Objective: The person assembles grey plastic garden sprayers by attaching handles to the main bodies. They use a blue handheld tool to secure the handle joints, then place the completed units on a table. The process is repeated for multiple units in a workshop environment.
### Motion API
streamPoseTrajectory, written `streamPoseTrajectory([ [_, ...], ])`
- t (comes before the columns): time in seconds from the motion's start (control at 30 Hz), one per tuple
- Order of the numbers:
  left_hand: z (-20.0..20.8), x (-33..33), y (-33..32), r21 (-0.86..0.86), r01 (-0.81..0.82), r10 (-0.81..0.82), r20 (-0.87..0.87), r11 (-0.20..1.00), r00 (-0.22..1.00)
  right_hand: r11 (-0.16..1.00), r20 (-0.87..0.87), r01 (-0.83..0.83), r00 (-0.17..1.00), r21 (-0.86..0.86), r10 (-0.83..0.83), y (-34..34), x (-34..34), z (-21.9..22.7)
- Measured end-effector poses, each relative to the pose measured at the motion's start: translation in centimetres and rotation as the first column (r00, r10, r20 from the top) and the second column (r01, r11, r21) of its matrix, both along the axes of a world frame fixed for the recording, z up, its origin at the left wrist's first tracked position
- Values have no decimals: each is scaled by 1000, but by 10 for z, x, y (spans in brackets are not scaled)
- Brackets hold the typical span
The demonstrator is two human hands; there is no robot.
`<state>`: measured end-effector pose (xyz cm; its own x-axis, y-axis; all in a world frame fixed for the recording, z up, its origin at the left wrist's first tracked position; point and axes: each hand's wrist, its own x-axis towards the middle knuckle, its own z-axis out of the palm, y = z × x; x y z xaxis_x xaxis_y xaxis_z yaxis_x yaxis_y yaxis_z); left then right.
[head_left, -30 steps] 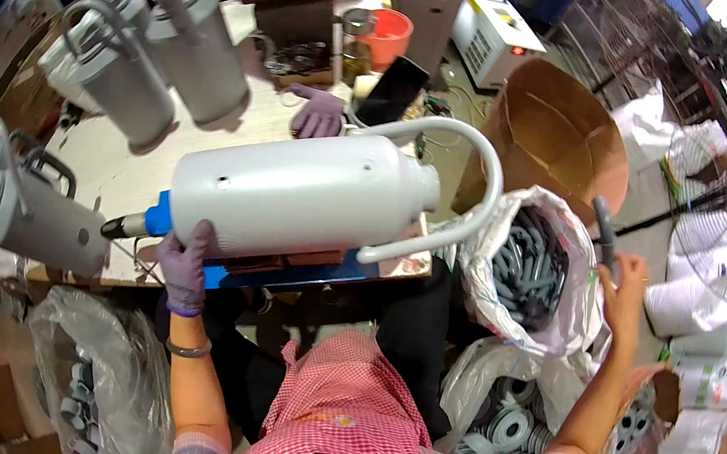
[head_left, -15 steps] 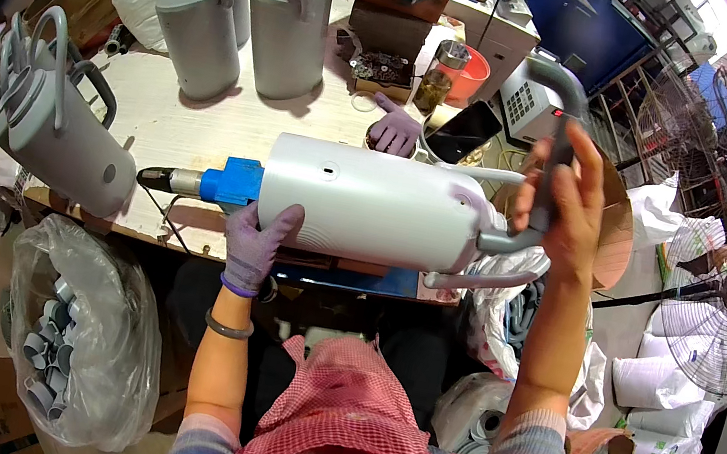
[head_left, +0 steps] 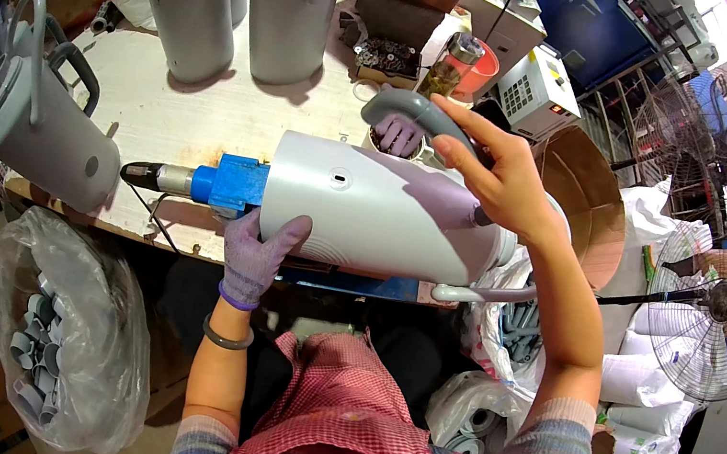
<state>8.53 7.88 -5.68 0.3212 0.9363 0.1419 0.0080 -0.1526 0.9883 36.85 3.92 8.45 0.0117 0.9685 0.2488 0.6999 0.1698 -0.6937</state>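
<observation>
A large pale grey plastic jug body [head_left: 376, 210] lies on its side across the workbench [head_left: 227, 120], mounted on a blue fixture [head_left: 230, 184] with a dark tool tip at its left. My left hand [head_left: 258, 247], in a grey glove, presses against the jug's lower left side. My bare right hand [head_left: 498, 178] holds a curved grey handle piece [head_left: 413, 111] on the jug's upper right side. A white loop handle [head_left: 488, 293] sticks out below the jug's right end.
Finished grey jugs [head_left: 291, 5] stand at the back and left [head_left: 41, 126] of the bench. Another person's gloved hand [head_left: 396, 134] rests behind the jug. Bags of grey parts sit at lower left [head_left: 62, 339] and right [head_left: 516, 327]. A cardboard drum [head_left: 586, 203] and fans [head_left: 707, 317] stand right.
My right hand brought the grey handle piece from the right side down onto the top of the jug. My left hand stays on the jug's lower side.
</observation>
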Motion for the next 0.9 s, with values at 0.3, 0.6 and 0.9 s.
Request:
streamPoseTrajectory([
  [0.3, 2, 0, -1, -52, 3, -4, -22, 999, 1000, 998, -11, 62, 998, 4, -62, -4, -5, 7],
  [0.6, -2, 1, 2, -31, 10, -11, -28, 999, 1000, 999, 56, 10, 998, -48, -7, 0, -9, 9],
  [0.9, 3, -1, 5, -91, 31, -35, -42, 995, 998, 989, 77, -32, 996, -144, 43, 7, -8, 9],
])
